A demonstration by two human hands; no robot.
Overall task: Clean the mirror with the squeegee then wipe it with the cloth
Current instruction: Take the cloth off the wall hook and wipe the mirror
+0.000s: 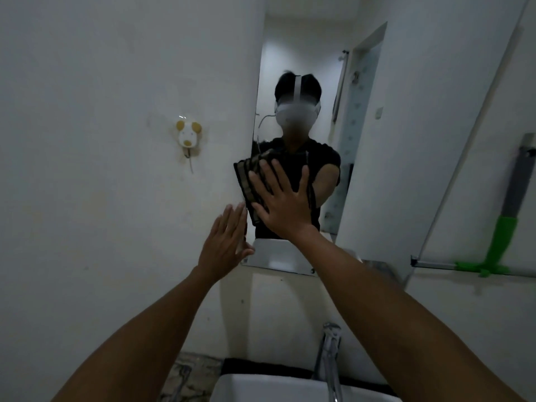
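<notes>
Dark striped cloth (251, 181) pressed flat against the mirror (301, 134), at its left edge, lower half.

Folded into a rough rectangle, dark with paler brownish stripes, overhanging the mirror's left edge slightly. Right hand (282, 203) spread wide and flat on top of it, fingers fanned upward, palm pinning it to the glass, forearm reaching up from the lower right. Left hand (224, 242) open too, fingers straight and close together, laid on the wall just beside the mirror's lower left corner, holding nothing. Green-handled squeegee (503, 242) well to the right of the mirror, on a rail; blade end cut off by the frame edge. Much of the cloth hidden under the right hand; dim light blurs its weave. Below the mirror, tap (330, 361) and sink (261, 387) only partly in view.
</notes>
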